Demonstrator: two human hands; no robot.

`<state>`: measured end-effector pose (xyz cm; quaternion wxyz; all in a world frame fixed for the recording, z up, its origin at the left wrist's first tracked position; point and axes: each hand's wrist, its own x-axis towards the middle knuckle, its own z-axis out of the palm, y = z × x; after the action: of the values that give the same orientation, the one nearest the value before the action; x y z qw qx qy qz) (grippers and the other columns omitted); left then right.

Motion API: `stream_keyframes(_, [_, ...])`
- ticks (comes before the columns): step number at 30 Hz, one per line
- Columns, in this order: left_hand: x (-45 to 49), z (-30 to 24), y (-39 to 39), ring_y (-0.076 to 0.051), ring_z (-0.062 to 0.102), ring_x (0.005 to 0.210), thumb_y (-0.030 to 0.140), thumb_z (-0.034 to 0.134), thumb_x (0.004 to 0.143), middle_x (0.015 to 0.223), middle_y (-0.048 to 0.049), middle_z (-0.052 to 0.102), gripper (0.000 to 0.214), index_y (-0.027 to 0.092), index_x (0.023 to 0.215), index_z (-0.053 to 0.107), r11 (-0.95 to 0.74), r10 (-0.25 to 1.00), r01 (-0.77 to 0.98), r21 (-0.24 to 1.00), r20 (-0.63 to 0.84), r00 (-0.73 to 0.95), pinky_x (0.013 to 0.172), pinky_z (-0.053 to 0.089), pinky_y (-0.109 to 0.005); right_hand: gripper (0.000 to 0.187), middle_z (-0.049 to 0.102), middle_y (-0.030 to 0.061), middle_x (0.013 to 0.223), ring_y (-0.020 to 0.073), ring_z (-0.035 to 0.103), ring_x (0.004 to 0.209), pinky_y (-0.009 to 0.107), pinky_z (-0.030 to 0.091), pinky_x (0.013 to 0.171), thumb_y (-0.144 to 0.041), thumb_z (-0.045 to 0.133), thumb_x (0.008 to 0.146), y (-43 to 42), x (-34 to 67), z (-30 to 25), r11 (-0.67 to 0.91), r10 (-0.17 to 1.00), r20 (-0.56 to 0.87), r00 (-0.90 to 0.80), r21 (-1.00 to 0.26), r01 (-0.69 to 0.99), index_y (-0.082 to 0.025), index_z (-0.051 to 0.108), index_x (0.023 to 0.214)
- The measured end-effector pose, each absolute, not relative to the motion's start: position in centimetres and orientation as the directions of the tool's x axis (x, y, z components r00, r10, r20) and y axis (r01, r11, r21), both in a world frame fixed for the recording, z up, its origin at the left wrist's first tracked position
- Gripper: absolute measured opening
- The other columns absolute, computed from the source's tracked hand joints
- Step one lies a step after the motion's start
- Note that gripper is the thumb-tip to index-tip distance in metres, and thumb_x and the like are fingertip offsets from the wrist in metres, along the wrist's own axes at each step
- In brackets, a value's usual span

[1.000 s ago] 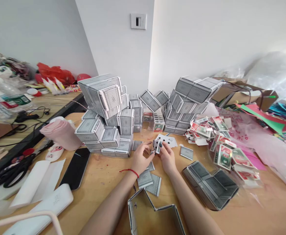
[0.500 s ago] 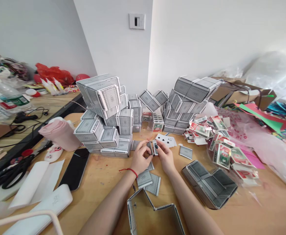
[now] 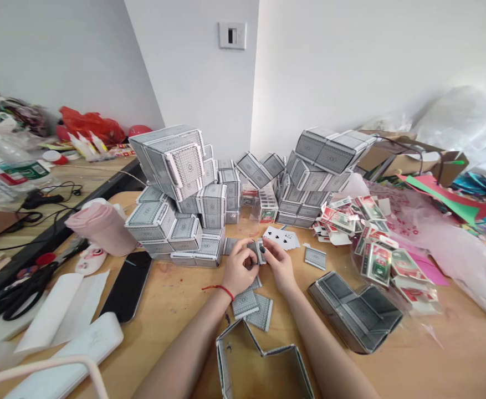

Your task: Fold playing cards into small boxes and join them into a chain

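Between my two hands is a small folded playing card (image 3: 260, 252) with a grey patterned back. My left hand (image 3: 241, 267), a red string at its wrist, pinches it from the left. From the right, the fingers of my right hand (image 3: 279, 263) close on it, dark nail polish showing. Loose grey-backed cards (image 3: 245, 303) lie on the table just below my hands. Face-up spade cards (image 3: 282, 237) are spread behind my right hand. An angular open frame made of cards (image 3: 263, 354) stands between my forearms.
Stacked card-built blocks rise at the left (image 3: 168, 160) and right (image 3: 323, 152). A hollow card-built piece (image 3: 356, 313) sits right of my forearm, near red card boxes (image 3: 376, 263). On the left are a phone (image 3: 127, 287), a pink cup (image 3: 101, 227) and scissors (image 3: 32, 285).
My fingers have drawn slightly closer around the card, and its patterned face now turns more toward me. The surrounding things stay where they were.
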<state>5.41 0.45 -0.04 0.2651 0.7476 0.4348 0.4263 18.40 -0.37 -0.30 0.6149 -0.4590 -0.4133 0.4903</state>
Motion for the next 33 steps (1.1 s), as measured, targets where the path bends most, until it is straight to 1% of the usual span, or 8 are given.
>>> stream_keyframes(6, [5.48, 0.05, 0.33, -0.003, 0.042, 0.051, 0.003, 0.052, 0.060, 0.109, -0.0051, 0.046, 0.013, 0.016, 0.064, 0.049, -0.477, 0.878, 0.399, 0.783, 0.407, 0.250, 0.051, 0.041, -0.022, 0.039, 0.063, 0.0065, 0.097, 0.0199, 0.057, 0.088, 0.034, 0.042, 0.081, -0.035, 0.065, 0.065, -0.30, 18.36, -0.34, 0.092, 0.980, 0.050, 0.194, -0.973, -0.213, -0.019, 0.060, 0.100])
stream_keyframes(13, [5.40, 0.11, 0.27, -0.004, 0.042, 0.053, 0.003, 0.051, 0.057, 0.108, -0.0053, 0.047, 0.014, 0.016, 0.062, 0.047, -0.486, 0.874, 0.425, 0.764, 0.416, 0.252, 0.053, 0.041, -0.023, 0.039, 0.062, 0.0058, 0.095, 0.0181, 0.056, 0.086, 0.032, 0.042, 0.079, -0.034, 0.065, 0.065, -0.26, 18.32, -0.45, 0.092, 0.984, 0.054, 0.172, -0.971, -0.220, -0.019, 0.059, 0.101])
stream_keyframes(21, [5.43, 0.09, 0.24, -0.003, 0.038, 0.049, 0.003, 0.050, 0.056, 0.108, -0.0057, 0.047, 0.014, 0.016, 0.061, 0.046, -0.483, 0.876, 0.441, 0.757, 0.408, 0.258, 0.052, 0.040, -0.023, 0.040, 0.062, 0.0046, 0.092, 0.0181, 0.056, 0.083, 0.030, 0.043, 0.075, -0.036, 0.067, 0.063, -0.30, 18.42, -0.27, 0.060, 0.991, 0.027, 0.128, -0.964, -0.260, -0.020, 0.058, 0.099])
stream_keyframes(28, [5.34, 0.22, 0.14, -0.003, 0.037, 0.048, 0.004, 0.050, 0.056, 0.109, -0.0053, 0.047, 0.014, 0.016, 0.062, 0.045, -0.493, 0.870, 0.460, 0.738, 0.408, 0.277, 0.051, 0.038, -0.023, 0.037, 0.062, 0.0028, 0.090, 0.0165, 0.056, 0.082, 0.029, 0.042, 0.075, -0.035, 0.066, 0.066, -0.21, 18.65, -0.74, 0.055, 0.996, 0.030, 0.089, -0.956, -0.288, -0.021, 0.058, 0.099])
stream_keyframes(33, [5.29, 0.23, 0.14, -0.003, 0.036, 0.047, 0.004, 0.049, 0.056, 0.109, -0.0054, 0.048, 0.014, 0.016, 0.062, 0.045, -0.502, 0.865, 0.455, 0.736, 0.413, 0.285, 0.051, 0.038, -0.022, 0.038, 0.063, 0.0036, 0.092, 0.0178, 0.056, 0.085, 0.031, 0.041, 0.078, -0.035, 0.066, 0.065, -0.18, 18.66, -0.90, 0.040, 0.997, 0.016, 0.081, -0.953, -0.299, -0.020, 0.057, 0.099])
